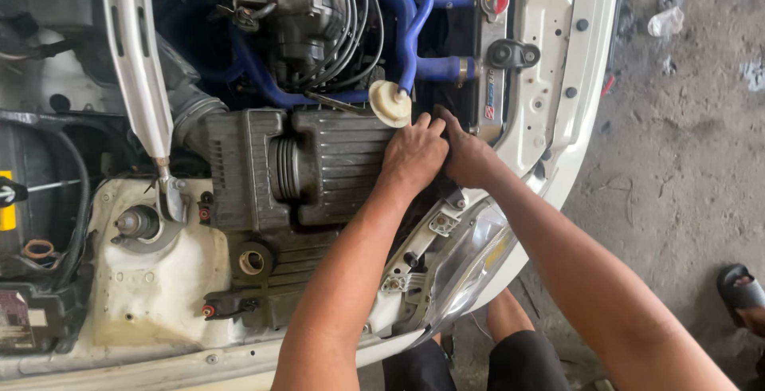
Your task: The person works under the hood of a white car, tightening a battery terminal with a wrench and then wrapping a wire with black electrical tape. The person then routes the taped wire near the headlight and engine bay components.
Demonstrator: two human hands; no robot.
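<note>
Both hands [438,152] on black air-filter box [319,164] in engine bay [143,279]

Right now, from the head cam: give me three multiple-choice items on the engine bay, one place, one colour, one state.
1. Where do both hands rest?
A. on the strut tower
B. at the right end of the black air filter box
C. on the radiator cap

2. What colour are the coolant hoses?
A. blue
B. green
C. orange

3. How is the left hand?
A. lifted clear of the engine
B. gripping a wrench
C. laid palm-down on the box

Answers:
1 B: left hand and right hand meet at the end of the air filter box.
2 A: the coolant hoses are bright blue.
3 C: it lies flat on the box; no tool shows in it.
</note>
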